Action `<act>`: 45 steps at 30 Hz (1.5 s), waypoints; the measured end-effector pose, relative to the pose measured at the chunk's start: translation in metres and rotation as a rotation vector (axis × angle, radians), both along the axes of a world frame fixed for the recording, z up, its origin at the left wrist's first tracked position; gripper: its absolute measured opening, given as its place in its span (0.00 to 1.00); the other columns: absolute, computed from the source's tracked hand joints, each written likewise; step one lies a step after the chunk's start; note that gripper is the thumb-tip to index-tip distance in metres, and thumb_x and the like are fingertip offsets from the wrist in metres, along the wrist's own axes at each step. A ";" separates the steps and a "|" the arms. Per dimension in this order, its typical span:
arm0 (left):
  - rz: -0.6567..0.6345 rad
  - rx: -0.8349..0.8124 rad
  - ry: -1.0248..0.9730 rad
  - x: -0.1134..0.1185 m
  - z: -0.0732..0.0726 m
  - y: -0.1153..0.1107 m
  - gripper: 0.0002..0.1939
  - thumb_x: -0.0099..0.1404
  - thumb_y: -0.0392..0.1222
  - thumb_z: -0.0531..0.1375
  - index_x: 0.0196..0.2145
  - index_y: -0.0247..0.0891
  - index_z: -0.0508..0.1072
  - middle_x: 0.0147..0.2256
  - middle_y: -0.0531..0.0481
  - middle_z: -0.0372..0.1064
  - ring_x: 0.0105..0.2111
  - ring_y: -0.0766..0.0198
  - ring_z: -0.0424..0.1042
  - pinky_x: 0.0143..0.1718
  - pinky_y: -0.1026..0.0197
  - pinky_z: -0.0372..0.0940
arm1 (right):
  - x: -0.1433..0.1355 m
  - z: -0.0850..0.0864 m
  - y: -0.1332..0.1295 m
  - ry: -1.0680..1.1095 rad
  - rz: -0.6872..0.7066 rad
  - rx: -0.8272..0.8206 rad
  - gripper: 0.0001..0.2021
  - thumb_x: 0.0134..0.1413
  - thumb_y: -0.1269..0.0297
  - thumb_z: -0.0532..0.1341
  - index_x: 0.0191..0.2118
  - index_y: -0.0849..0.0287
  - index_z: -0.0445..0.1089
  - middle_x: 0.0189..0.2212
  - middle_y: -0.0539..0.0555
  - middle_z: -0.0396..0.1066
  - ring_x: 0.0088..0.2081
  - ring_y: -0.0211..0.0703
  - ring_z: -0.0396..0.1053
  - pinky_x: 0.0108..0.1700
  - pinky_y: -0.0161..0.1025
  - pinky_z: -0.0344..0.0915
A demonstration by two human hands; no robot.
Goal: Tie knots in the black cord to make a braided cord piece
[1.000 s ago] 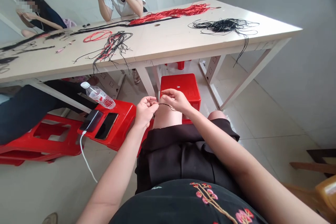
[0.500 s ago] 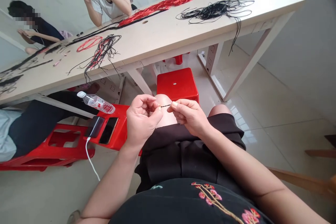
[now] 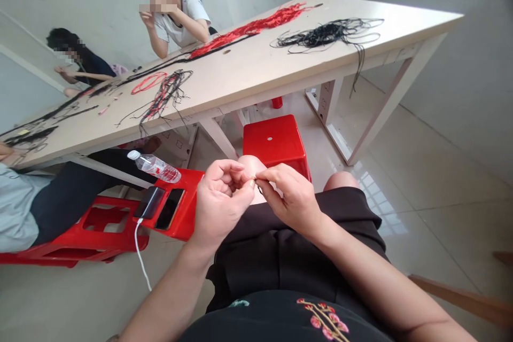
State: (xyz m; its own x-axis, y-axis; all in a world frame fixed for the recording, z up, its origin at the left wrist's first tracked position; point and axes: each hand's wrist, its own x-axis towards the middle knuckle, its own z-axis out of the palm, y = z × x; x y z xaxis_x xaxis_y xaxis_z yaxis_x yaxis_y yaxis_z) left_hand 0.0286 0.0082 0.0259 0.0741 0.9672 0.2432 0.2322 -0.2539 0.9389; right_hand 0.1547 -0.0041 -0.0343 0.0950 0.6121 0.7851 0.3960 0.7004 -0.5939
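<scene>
Thin cord, tight pinch: a slip is the main risk

On the near side of the table (image 3: 248, 81), the black cord (image 3: 260, 189) runs between two hands that almost touch. It could slide out of the fingertips, I judge, being so thin and showing so little length to grip. Uneven pull might twist or kink it, and the fingers crowd it enough to hide a snag.

The left hand (image 3: 218, 203) appears to pinch it between thumb and forefinger, the other fingers loosely curled, palm partly open. The right hand (image 3: 294, 200) has thumb and forefinger nearly closed on it, the rest folded; exact contact is hidden. Black cords (image 3: 331, 33) and red cords (image 3: 256, 25) lie on the table.
</scene>
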 end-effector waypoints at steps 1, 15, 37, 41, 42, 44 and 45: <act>0.000 -0.012 0.001 0.002 0.000 -0.003 0.13 0.47 0.31 0.64 0.31 0.39 0.67 0.24 0.55 0.69 0.23 0.70 0.70 0.25 0.69 0.66 | 0.000 0.001 -0.001 -0.025 -0.016 -0.016 0.07 0.57 0.73 0.55 0.37 0.54 0.66 0.29 0.53 0.69 0.31 0.41 0.67 0.34 0.39 0.66; -0.056 0.140 0.260 -0.025 -0.018 -0.022 0.12 0.49 0.30 0.59 0.32 0.41 0.69 0.25 0.54 0.68 0.24 0.69 0.70 0.26 0.67 0.66 | -0.011 -0.003 -0.007 0.180 0.445 -0.672 0.09 0.54 0.62 0.53 0.24 0.55 0.60 0.22 0.49 0.61 0.24 0.40 0.59 0.26 0.36 0.59; 0.019 -0.131 -0.190 -0.036 -0.018 0.002 0.13 0.44 0.30 0.64 0.28 0.39 0.65 0.22 0.57 0.67 0.19 0.72 0.65 0.21 0.69 0.62 | 0.069 0.007 -0.021 0.355 0.810 -0.897 0.14 0.49 0.56 0.61 0.20 0.56 0.59 0.38 0.57 0.69 0.41 0.49 0.68 0.46 0.50 0.65; 0.025 -0.256 -0.245 -0.040 -0.030 0.010 0.12 0.42 0.29 0.63 0.25 0.38 0.65 0.21 0.57 0.67 0.18 0.73 0.64 0.19 0.69 0.59 | 0.126 -0.011 -0.024 0.593 0.512 -0.943 0.22 0.43 0.48 0.59 0.13 0.56 0.54 0.31 0.59 0.70 0.35 0.50 0.70 0.40 0.55 0.65; 0.031 -0.306 -0.263 -0.041 -0.035 0.012 0.12 0.42 0.29 0.63 0.25 0.37 0.65 0.21 0.57 0.67 0.17 0.74 0.63 0.19 0.70 0.58 | 0.140 -0.019 -0.021 0.615 0.445 -0.944 0.22 0.46 0.47 0.55 0.12 0.56 0.55 0.31 0.59 0.71 0.35 0.49 0.71 0.39 0.55 0.64; 0.037 -0.434 -0.310 -0.041 -0.046 0.016 0.13 0.41 0.30 0.63 0.25 0.37 0.64 0.20 0.57 0.67 0.17 0.74 0.63 0.18 0.70 0.57 | 0.164 -0.036 -0.009 0.554 0.321 -0.983 0.20 0.49 0.50 0.52 0.14 0.55 0.59 0.33 0.58 0.72 0.38 0.48 0.71 0.38 0.53 0.64; 0.034 -0.503 -0.336 -0.041 -0.051 0.018 0.14 0.40 0.30 0.63 0.25 0.37 0.64 0.20 0.57 0.66 0.17 0.74 0.62 0.18 0.70 0.57 | 0.172 -0.044 -0.001 0.432 0.226 -0.999 0.17 0.49 0.53 0.54 0.16 0.54 0.63 0.33 0.59 0.73 0.38 0.49 0.72 0.37 0.51 0.66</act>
